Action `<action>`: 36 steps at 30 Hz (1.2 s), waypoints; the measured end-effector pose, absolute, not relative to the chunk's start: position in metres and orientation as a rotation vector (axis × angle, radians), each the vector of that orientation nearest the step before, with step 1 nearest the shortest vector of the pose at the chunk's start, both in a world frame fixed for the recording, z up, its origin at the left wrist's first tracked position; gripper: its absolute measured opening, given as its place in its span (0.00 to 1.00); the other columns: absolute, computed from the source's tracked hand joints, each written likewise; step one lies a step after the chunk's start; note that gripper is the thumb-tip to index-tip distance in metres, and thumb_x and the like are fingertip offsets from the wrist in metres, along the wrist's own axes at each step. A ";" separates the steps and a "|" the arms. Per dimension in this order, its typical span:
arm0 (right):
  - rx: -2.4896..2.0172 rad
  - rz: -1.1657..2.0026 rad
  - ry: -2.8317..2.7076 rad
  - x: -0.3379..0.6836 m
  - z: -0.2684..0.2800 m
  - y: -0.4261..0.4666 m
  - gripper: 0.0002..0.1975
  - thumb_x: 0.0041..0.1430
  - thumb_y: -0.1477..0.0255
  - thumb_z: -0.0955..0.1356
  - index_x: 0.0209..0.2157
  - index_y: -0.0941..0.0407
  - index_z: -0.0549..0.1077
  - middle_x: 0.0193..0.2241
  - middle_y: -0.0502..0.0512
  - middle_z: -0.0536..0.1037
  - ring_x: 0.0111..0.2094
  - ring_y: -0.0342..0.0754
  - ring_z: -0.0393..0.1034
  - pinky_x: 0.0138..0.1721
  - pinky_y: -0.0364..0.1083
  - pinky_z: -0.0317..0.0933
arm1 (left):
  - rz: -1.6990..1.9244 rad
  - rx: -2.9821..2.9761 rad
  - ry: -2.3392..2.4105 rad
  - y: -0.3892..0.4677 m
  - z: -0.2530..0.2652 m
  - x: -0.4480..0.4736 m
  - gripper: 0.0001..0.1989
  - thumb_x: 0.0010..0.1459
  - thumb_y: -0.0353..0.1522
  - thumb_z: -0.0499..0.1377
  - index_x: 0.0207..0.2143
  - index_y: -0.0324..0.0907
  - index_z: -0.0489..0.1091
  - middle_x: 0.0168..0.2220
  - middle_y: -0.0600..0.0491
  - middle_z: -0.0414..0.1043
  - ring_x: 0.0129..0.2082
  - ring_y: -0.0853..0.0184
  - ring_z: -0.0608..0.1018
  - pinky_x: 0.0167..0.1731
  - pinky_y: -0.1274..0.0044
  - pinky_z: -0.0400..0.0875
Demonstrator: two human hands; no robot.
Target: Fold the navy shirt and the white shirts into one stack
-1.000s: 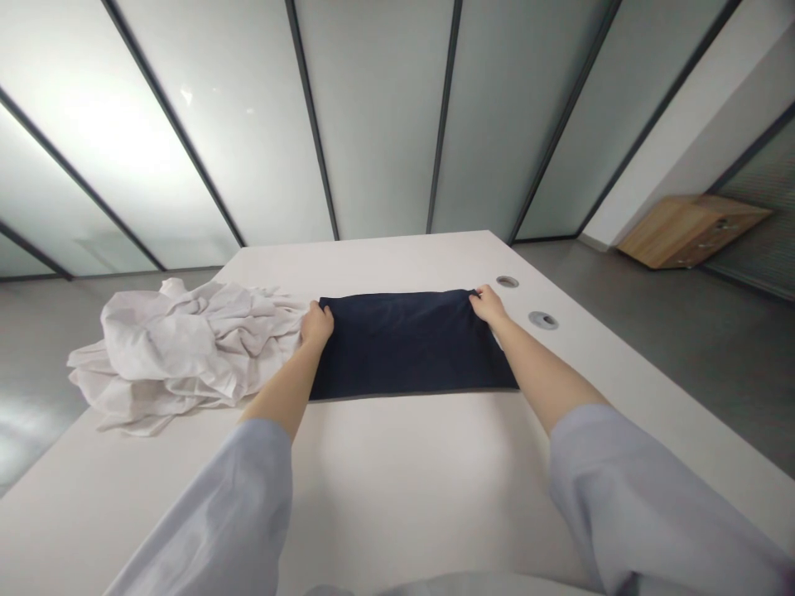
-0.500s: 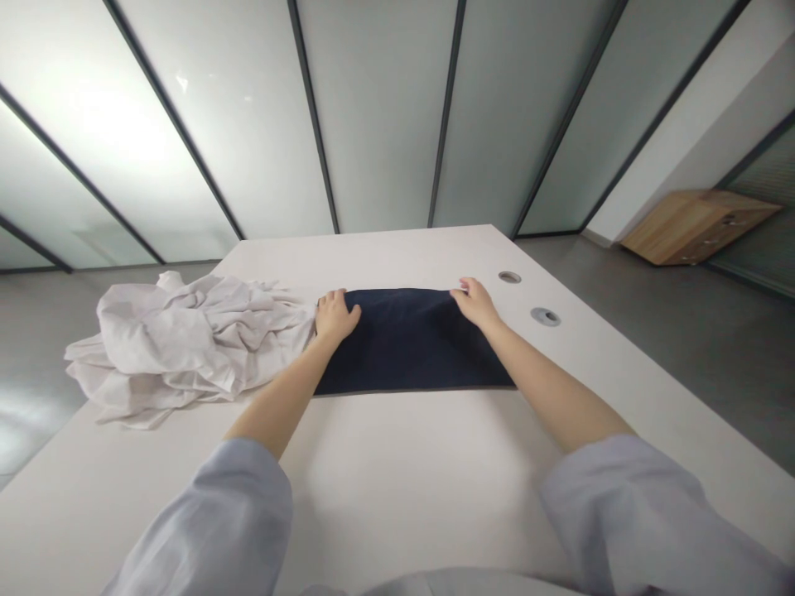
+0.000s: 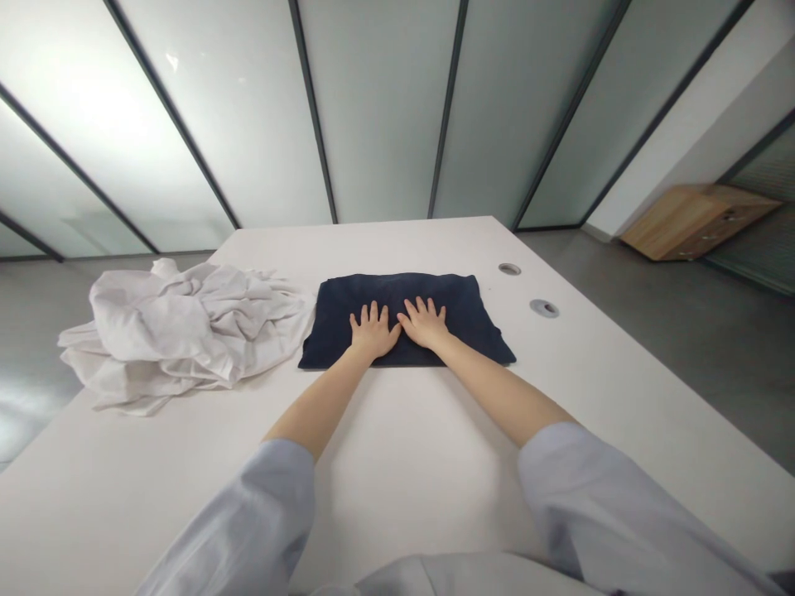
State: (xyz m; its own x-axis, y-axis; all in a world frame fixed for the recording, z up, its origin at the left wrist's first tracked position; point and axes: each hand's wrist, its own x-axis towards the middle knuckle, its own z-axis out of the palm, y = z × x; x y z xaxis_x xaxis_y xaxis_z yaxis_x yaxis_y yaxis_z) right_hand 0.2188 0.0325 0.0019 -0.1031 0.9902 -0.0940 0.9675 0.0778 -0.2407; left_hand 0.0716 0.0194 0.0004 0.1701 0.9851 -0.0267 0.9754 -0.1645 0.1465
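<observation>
Head view of a folded dark navy cloth (image 3: pixel 407 319) lying flat on the white tabletop (image 3: pixel 397 463), toward its far half. One second before, the left hand (image 3: pixel 373 331) and the right hand (image 3: pixel 426 323) gripped the cloth's far corners, one at each end. Half a second before, they had moved inward along its far edge. Now both rest side by side on the middle of the cloth, palms down, fingers spread wide and holding nothing, with the thumbs nearly touching. The cloth looks shorter from near edge to far edge than it did a second ago, which suggests a fold completed and now being pressed flat.

A crumpled heap of white fabric (image 3: pixel 180 335) lies just to the left, its edge touching or nearly touching the cloth. Two round grommets (image 3: pixel 527 290) sit in the tabletop to the right.

No brand, label or writing can be read on any item.
</observation>
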 end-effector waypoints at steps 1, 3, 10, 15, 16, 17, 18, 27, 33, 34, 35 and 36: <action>-2.041 0.357 -2.233 0.219 0.002 0.038 0.33 0.68 0.53 0.49 0.68 0.52 0.50 0.69 0.61 0.47 0.68 0.66 0.37 0.62 0.70 0.34 | 0.129 2.311 1.932 0.025 0.001 0.071 0.35 0.64 0.50 0.39 0.68 0.44 0.51 0.70 0.45 0.43 0.69 0.49 0.48 0.63 0.52 0.43; -2.051 0.323 -2.225 0.217 0.002 0.047 0.33 0.68 0.54 0.49 0.68 0.53 0.50 0.69 0.62 0.46 0.68 0.66 0.37 0.62 0.70 0.35 | 0.147 2.331 1.909 0.034 0.001 0.068 0.35 0.64 0.51 0.39 0.68 0.45 0.51 0.70 0.46 0.44 0.69 0.51 0.49 0.64 0.54 0.43; -2.026 0.254 -2.206 0.215 -0.003 0.060 0.32 0.68 0.56 0.51 0.68 0.54 0.52 0.69 0.62 0.48 0.67 0.65 0.40 0.62 0.69 0.37 | 0.127 2.359 1.928 0.024 -0.003 0.056 0.35 0.65 0.50 0.40 0.68 0.42 0.50 0.70 0.44 0.43 0.69 0.51 0.48 0.64 0.57 0.44; -1.962 0.142 -2.166 0.216 -0.001 0.054 0.29 0.67 0.59 0.54 0.64 0.55 0.60 0.66 0.62 0.57 0.65 0.63 0.47 0.62 0.65 0.42 | 0.091 2.330 1.967 -0.008 -0.009 0.052 0.35 0.64 0.50 0.39 0.68 0.43 0.50 0.70 0.44 0.43 0.69 0.50 0.46 0.64 0.54 0.42; -1.933 0.105 -2.156 0.216 0.000 0.052 0.28 0.67 0.60 0.55 0.62 0.56 0.62 0.65 0.63 0.59 0.64 0.61 0.49 0.62 0.63 0.43 | 0.086 2.327 1.973 -0.013 -0.009 0.053 0.36 0.64 0.50 0.39 0.68 0.43 0.50 0.70 0.44 0.43 0.69 0.49 0.45 0.64 0.53 0.41; -1.899 0.070 -2.155 0.216 0.002 0.050 0.26 0.66 0.61 0.56 0.61 0.57 0.64 0.63 0.63 0.62 0.63 0.60 0.51 0.62 0.61 0.44 | 0.083 2.326 1.978 -0.017 -0.010 0.054 0.36 0.64 0.51 0.39 0.69 0.42 0.49 0.70 0.43 0.42 0.69 0.48 0.45 0.64 0.52 0.40; -1.862 0.042 -2.161 0.216 0.004 0.047 0.25 0.66 0.63 0.57 0.59 0.57 0.66 0.62 0.64 0.64 0.62 0.59 0.53 0.62 0.58 0.45 | 0.082 2.324 1.982 -0.020 -0.010 0.054 0.37 0.64 0.51 0.39 0.69 0.41 0.49 0.70 0.42 0.42 0.69 0.48 0.45 0.63 0.51 0.40; -1.794 0.109 -2.303 0.199 0.005 0.022 0.23 0.67 0.67 0.56 0.59 0.55 0.68 0.63 0.59 0.62 0.63 0.56 0.54 0.61 0.53 0.48 | 0.078 2.307 1.946 0.001 -0.005 0.053 0.36 0.63 0.49 0.41 0.69 0.42 0.49 0.70 0.43 0.42 0.69 0.48 0.45 0.63 0.52 0.39; -1.882 0.197 -2.360 0.200 -0.002 0.012 0.31 0.69 0.57 0.52 0.67 0.54 0.54 0.68 0.60 0.51 0.68 0.58 0.44 0.64 0.56 0.41 | 0.103 2.321 1.905 0.009 -0.005 0.047 0.36 0.63 0.50 0.40 0.69 0.43 0.49 0.71 0.45 0.41 0.70 0.51 0.45 0.64 0.55 0.38; -1.884 0.197 -2.367 0.203 -0.003 0.011 0.32 0.68 0.55 0.51 0.68 0.55 0.53 0.69 0.61 0.50 0.68 0.58 0.43 0.64 0.56 0.40 | 0.104 2.331 1.894 0.009 -0.005 0.045 0.37 0.63 0.51 0.40 0.69 0.44 0.49 0.71 0.46 0.41 0.70 0.51 0.45 0.65 0.55 0.38; -1.887 0.197 -2.373 0.206 -0.004 0.009 0.33 0.68 0.54 0.51 0.68 0.56 0.52 0.69 0.62 0.50 0.68 0.58 0.42 0.65 0.56 0.39 | 0.106 2.338 1.884 0.009 -0.005 0.043 0.37 0.63 0.52 0.40 0.69 0.45 0.49 0.71 0.47 0.42 0.70 0.52 0.45 0.65 0.56 0.38; -1.892 0.197 -2.376 0.211 -0.004 0.007 0.34 0.68 0.53 0.51 0.68 0.56 0.51 0.69 0.62 0.49 0.69 0.58 0.41 0.65 0.56 0.38 | 0.110 2.340 1.879 0.008 -0.005 0.040 0.38 0.62 0.53 0.41 0.68 0.45 0.50 0.71 0.47 0.42 0.70 0.52 0.45 0.65 0.56 0.37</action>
State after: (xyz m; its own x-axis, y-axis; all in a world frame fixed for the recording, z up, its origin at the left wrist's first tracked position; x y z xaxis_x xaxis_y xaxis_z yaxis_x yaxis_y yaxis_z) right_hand 0.2107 0.0075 -0.0045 -0.2242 0.9745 -0.0043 0.9620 0.2207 -0.1610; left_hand 0.0396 0.0085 -0.0046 0.2178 0.9755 -0.0297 0.9655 -0.2109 0.1530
